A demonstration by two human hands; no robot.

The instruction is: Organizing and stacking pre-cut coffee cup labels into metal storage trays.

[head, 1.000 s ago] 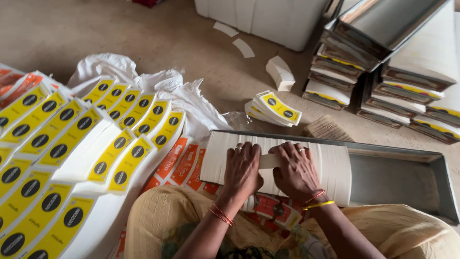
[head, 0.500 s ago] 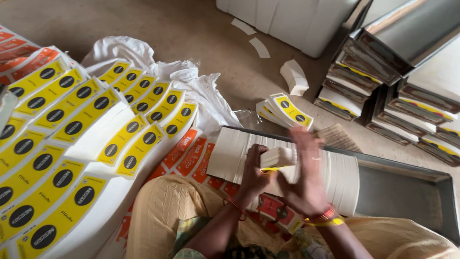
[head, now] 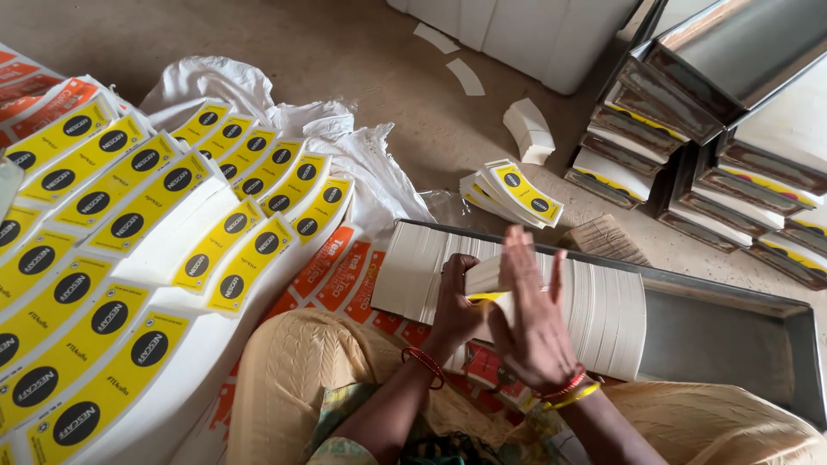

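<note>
I see my left hand (head: 455, 306) clamped on a small stack of paper blanks (head: 484, 277); right hand (head: 532, 314), fingers flat, presses it above the metal tray (head: 732, 336) at 3 o'clock, packed with white blanks (head: 603, 314).

Bare workroom floor in daylight.
Dusty concrete floor (head: 345, 52) runs to a white panelled cabinet (head: 534, 34); soft, even light.

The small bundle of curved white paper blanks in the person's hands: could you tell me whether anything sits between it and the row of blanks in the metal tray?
Nothing visible does. The left hand grips the small bundle of curved white paper blanks, the right hand flat against it, directly above the row of white blanks standing in the grey metal tray.
</note>
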